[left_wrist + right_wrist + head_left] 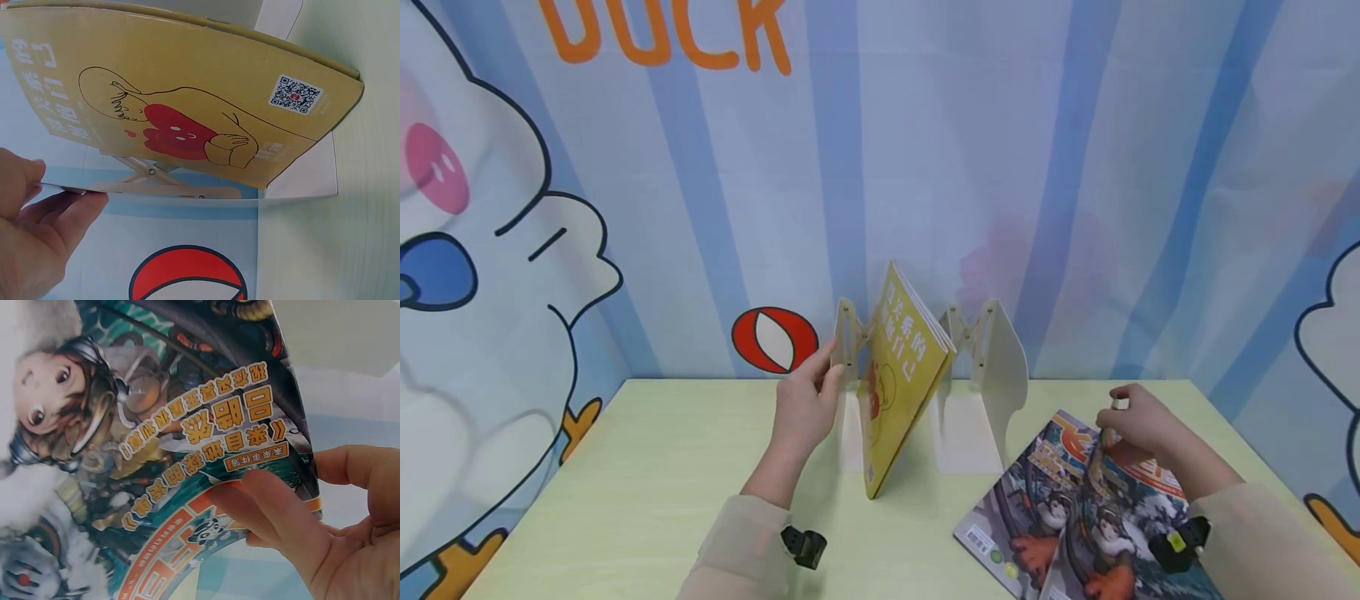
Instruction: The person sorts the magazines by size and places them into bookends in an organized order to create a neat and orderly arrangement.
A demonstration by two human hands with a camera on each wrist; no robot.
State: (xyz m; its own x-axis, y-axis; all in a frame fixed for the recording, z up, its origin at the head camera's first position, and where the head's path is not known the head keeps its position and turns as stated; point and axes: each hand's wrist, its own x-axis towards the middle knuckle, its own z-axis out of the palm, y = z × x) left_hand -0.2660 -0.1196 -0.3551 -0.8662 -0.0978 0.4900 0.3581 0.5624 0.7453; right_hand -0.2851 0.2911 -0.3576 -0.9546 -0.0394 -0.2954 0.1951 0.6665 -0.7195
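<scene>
Top magazine point(1108, 521): right part of table point(700, 450), nearer than its far right corner; overlaps second magazine point(1011, 508), which lies at its left; cover up
Right hand point(1138, 425): fingers bent, nearly closed; pinches top magazine by its title-end edge
Left hand point(805, 404): partly closed; thumb and fingers pinch left panel of white book stand point(1009, 379)
White book stand: by middle of table's far edge
Yellow book point(898, 392): tilted between the stand's end panels; cover faces left hand
</scene>
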